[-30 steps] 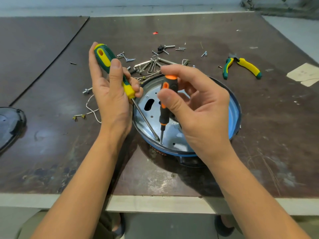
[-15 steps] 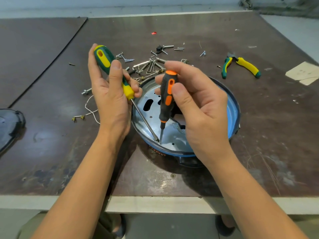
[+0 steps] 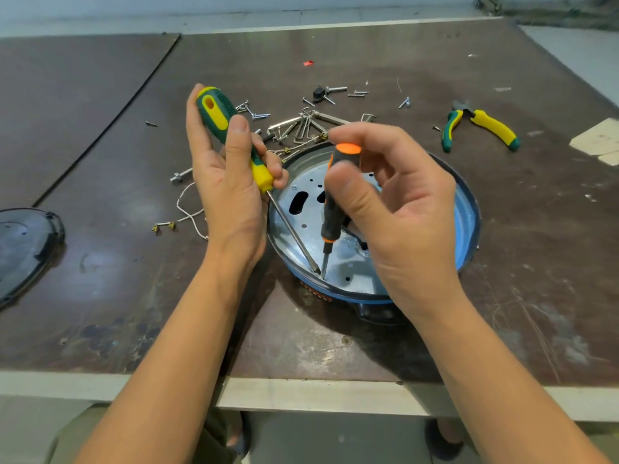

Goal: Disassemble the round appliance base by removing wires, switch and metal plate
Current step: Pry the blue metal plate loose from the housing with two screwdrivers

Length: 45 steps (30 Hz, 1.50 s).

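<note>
The round appliance base (image 3: pixel 467 222) with a blue rim lies on the brown table, and a silver metal plate (image 3: pixel 303 216) with holes sits inside it. My left hand (image 3: pixel 227 189) grips a green and yellow screwdriver (image 3: pixel 217 108), its shaft slanting down to the plate's near edge. My right hand (image 3: pixel 398 212) pinches a black and orange screwdriver (image 3: pixel 331 212) that stands almost upright, its tip on the plate beside the other tip. A loose white wire (image 3: pixel 187 212) lies on the table left of the base.
Several loose screws, bolts and metal clips (image 3: pixel 301 125) lie scattered behind the base. Green and yellow pliers (image 3: pixel 482 128) rest at the back right. A black cover (image 3: pixel 23 249) sits at the left edge. Paper scraps (image 3: pixel 599 139) lie far right.
My right hand's fingers have shifted around the orange screwdriver's top, turning it, while its tip stays on the plate. My left hand has barely moved.
</note>
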Available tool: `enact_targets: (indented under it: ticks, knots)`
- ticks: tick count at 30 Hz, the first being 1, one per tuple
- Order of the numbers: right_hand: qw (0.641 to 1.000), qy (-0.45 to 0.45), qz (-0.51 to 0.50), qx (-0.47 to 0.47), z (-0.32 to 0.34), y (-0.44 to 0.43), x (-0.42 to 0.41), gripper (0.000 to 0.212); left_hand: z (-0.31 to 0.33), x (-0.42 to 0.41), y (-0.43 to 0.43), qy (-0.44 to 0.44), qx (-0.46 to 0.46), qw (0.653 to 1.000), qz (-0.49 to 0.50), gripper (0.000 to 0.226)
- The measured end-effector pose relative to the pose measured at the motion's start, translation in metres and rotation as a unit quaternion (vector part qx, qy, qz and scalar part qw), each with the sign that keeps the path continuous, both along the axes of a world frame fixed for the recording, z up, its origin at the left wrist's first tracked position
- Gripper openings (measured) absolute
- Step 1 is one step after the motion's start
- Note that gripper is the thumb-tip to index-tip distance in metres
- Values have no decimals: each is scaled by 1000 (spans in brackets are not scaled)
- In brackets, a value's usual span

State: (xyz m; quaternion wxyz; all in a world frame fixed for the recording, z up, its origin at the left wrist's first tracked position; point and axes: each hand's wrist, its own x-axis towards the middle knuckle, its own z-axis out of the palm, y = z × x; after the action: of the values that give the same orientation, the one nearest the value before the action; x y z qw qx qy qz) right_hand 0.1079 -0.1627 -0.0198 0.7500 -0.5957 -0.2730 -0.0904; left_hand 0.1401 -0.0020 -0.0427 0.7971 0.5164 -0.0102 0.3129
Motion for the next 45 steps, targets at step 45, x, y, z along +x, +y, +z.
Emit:
enact_targets:
  ticks: [45]
  knots:
    - [996,-10,89,3,-8,-5,2,34,-3,1,3,-4,37,999,-23,59]
